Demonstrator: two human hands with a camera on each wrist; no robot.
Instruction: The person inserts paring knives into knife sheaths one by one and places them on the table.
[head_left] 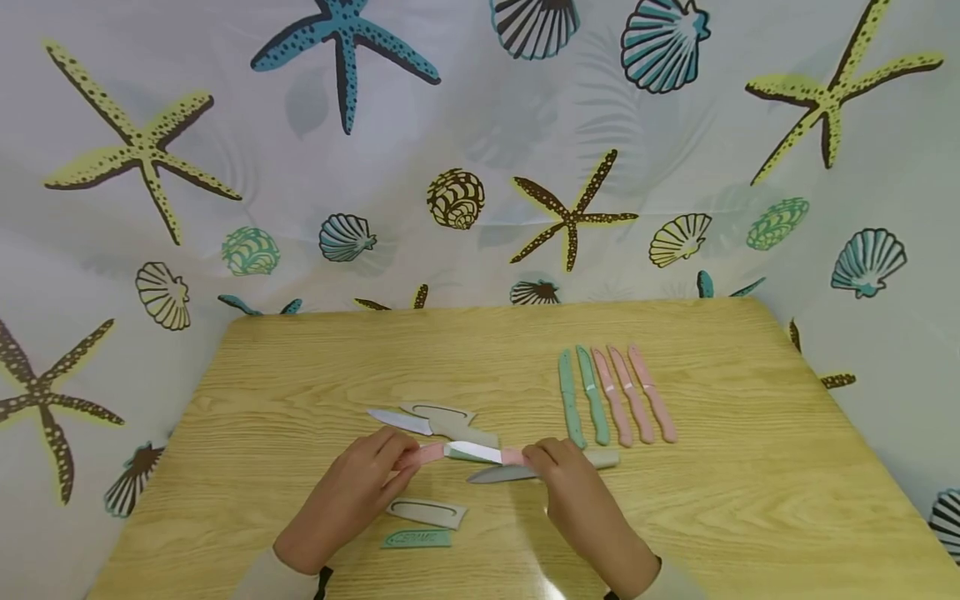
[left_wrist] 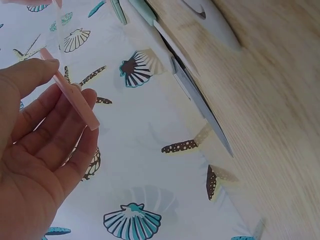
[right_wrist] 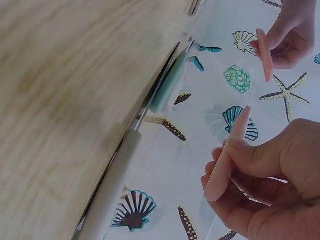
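Note:
My right hand (head_left: 581, 500) grips the pink handle (right_wrist: 225, 167) of a small knife. Its white blade (head_left: 474, 452) points left in the head view. A pink blade sheath (left_wrist: 75, 97) is pinched between thumb and fingers of my left hand (head_left: 360, 483), in line with the blade tip and apart from the handle. Beneath the hands lie a beige-handled knife (head_left: 465, 432) with its blade to the left, and another bare knife blade (head_left: 502, 474) with a beige handle (head_left: 603, 458). A green handle (right_wrist: 169, 85) shows beside them, partly hidden by the white blade in the head view.
Two sheathed green knives (head_left: 570, 400) and three sheathed pink knives (head_left: 617, 398) lie in a row at the right. One beige sheath (head_left: 442, 412) lies behind the hands; another beige sheath (head_left: 426, 512) and a green sheath (head_left: 417, 539) lie nearer. A patterned cloth (head_left: 480, 125) surrounds the wooden table (head_left: 315, 358).

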